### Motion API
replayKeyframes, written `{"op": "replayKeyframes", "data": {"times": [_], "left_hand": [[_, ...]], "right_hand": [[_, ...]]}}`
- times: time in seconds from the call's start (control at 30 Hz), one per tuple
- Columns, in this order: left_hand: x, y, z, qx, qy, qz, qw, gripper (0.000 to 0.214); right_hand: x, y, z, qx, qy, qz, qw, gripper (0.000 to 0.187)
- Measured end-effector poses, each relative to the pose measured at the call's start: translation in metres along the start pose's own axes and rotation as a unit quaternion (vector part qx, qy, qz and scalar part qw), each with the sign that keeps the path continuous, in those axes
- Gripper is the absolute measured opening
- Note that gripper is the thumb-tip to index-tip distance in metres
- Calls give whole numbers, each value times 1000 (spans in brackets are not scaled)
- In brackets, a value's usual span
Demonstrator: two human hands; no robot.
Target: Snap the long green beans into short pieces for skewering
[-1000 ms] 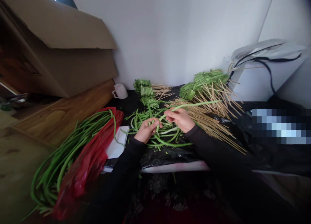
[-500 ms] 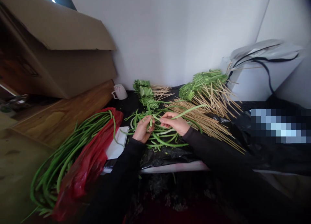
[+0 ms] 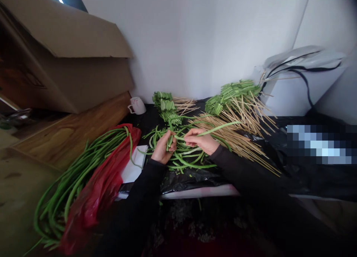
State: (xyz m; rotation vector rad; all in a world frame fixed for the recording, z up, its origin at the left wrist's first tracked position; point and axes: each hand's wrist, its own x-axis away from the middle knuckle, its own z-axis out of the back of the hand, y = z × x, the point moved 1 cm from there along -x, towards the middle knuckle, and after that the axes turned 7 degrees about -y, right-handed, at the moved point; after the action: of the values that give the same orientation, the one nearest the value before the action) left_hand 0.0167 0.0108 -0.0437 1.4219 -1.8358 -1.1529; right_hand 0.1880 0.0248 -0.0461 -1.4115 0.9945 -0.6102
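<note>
Long green bean [image 3: 220,128] sits pinched between the thumb and fingers of the right hand [image 3: 202,140]; one end runs out past the knuckles to the right, the other reaches toward the fingertips of the left hand [image 3: 163,149], and whether it touches them I cannot tell. The left fingers are closed around short bean pieces [image 3: 169,141]. Just beneath both sets of fingers lies a tangle of loose beans [image 3: 192,151] on black plastic [image 3: 195,180] covering the counter [image 3: 208,190]. Right of the right fingers, bare wooden skewers [image 3: 245,145] fan out. Beyond the fingers lie two skewered bundles of cut bean, the smaller bundle [image 3: 168,105] ahead of the left hand, the larger bundle [image 3: 240,87] ahead and to the right. Left of the left fingers is a flat white pad [image 3: 135,170], then a red bag [image 3: 103,186] with long whole beans [image 3: 69,182] along it. Farther out on that side are a white mug [image 3: 137,105] and a cardboard box [image 3: 92,78].
</note>
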Motion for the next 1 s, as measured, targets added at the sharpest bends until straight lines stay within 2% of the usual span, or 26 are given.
{"op": "replayKeyframes", "data": {"times": [0.13,0.47,0.77,1.0], "left_hand": [[3,-3,-4,-71,-23,10,997,31],[8,-2,-10,-151,-44,14,987,30],[7,-3,-9,-180,-48,20,982,29],[7,-6,-8,-201,-54,13,978,35]], "right_hand": [[3,-4,-2,7,-22,-7,1000,18],[2,-1,1,-18,-14,-8,1000,19],[-4,-3,10,-63,61,24,996,26],[-3,0,9,-41,57,27,997,29]]}}
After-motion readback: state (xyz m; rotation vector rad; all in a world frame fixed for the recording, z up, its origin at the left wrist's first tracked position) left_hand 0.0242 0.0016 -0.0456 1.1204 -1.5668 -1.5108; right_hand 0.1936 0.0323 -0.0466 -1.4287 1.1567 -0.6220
